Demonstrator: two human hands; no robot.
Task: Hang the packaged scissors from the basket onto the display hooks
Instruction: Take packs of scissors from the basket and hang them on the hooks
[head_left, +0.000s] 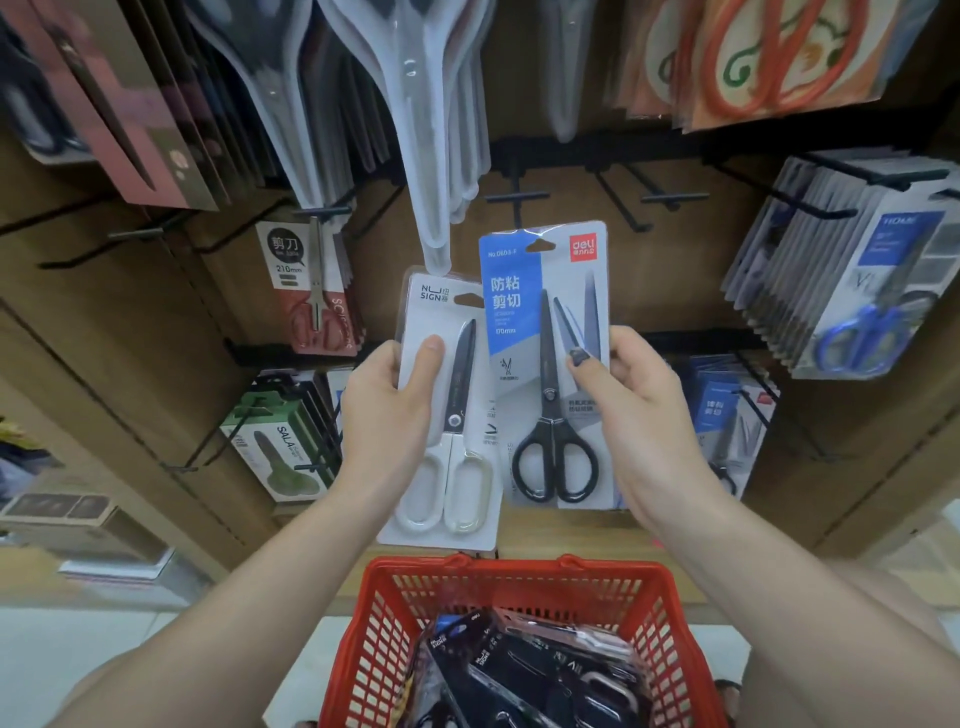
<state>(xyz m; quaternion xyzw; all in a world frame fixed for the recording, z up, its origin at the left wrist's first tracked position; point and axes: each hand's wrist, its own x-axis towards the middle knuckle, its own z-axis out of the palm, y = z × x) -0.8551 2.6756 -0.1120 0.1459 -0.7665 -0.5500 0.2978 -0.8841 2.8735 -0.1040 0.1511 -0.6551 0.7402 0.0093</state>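
Each hand held a pack above the red basket (519, 577): left hand (384, 410) pinching the white-handled scissors pack (447, 415), right hand (634, 400) pinching the black-handled scissors pack (550, 374). Next, probably, threading one onto an empty hook (519, 196).

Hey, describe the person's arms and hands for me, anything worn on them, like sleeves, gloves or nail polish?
Both forearms are bare, with no sleeves, gloves, watch or bracelet in view. The left hand shows a plain, unpainted thumbnail. The right hand has dark polish on its thumbnail. No rings are visible on either hand.
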